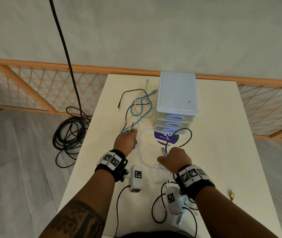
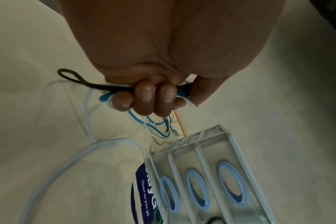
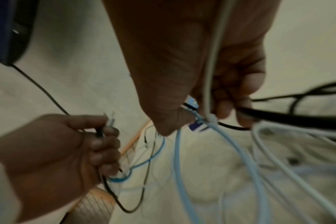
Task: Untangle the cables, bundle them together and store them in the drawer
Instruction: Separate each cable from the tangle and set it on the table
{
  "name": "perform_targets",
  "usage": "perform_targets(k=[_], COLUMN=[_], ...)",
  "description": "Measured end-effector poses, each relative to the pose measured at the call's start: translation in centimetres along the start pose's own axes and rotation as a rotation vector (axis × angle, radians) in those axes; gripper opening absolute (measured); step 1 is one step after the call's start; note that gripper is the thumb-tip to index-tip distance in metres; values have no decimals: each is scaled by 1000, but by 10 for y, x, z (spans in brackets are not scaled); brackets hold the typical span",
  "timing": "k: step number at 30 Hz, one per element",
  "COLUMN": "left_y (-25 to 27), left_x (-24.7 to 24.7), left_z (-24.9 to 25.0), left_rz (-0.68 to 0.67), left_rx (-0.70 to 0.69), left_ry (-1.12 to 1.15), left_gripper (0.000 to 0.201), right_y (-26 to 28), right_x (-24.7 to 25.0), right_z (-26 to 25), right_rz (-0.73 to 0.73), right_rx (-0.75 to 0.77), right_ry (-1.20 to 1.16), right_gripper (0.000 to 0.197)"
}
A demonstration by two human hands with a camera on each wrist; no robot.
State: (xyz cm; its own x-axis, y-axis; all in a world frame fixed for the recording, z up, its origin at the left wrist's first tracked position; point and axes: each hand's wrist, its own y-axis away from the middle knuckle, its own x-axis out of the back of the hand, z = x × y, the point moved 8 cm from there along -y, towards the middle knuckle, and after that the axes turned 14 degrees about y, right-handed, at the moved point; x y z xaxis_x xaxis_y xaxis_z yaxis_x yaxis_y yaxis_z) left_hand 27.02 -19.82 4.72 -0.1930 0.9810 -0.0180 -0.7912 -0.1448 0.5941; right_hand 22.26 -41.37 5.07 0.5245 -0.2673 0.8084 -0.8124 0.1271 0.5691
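Tangled blue (image 1: 142, 107), black (image 1: 128, 94) and white cables lie on the white table (image 1: 222, 152) left of a pale blue three-drawer unit (image 1: 177, 100), all drawers shut. My left hand (image 1: 127, 139) grips a bunch of cable ends, black, blue and white, with plugs (image 1: 132, 126) sticking out above the fist; the left wrist view shows the fingers (image 2: 144, 100) curled round them. My right hand (image 1: 174, 158) grips a black cable (image 1: 186, 134), a pale blue cable (image 3: 184, 166) and white ones (image 3: 213, 60), which loop over the table in front of the drawers.
A purple round sticker (image 1: 166, 137) lies on the table before the drawer unit. A small yellow connector (image 1: 232, 194) sits at the right front. A thick black cable (image 1: 68, 134) is coiled on the floor to the left. A wooden lattice rail (image 1: 33, 86) runs behind the table.
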Motion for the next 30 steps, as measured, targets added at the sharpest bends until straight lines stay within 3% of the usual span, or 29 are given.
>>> perform_targets(k=[8,13,16,19,23,26,30], left_y=[7,13,18,24,32,42,48], left_x=[-9,-13,-16,-22,-31,-41,-46], left_z=[5,5,5,7,12,18,24], left_rz=[-34,-73,-96,-147,-215,-295,-323], left_rx=[27,42,65,66,48,23,-88], left_ry=[74,74,120,195,246,310,159], left_gripper=[32,34,34,30,23,32,27], right_y=[12,26,26,19,24,29,25], right_x=[53,74,59,40,36,38,40], right_z=[-8,-36,-49,-53,-69,-74,-73], right_rz=[41,140,62,4,-13,-7,50], right_rx=[128,306,320,280,366,379,372], right_ry=[59,-374,-599,-729,-716,-696,-639], right_gripper=[35,30,38,27,12,9,5])
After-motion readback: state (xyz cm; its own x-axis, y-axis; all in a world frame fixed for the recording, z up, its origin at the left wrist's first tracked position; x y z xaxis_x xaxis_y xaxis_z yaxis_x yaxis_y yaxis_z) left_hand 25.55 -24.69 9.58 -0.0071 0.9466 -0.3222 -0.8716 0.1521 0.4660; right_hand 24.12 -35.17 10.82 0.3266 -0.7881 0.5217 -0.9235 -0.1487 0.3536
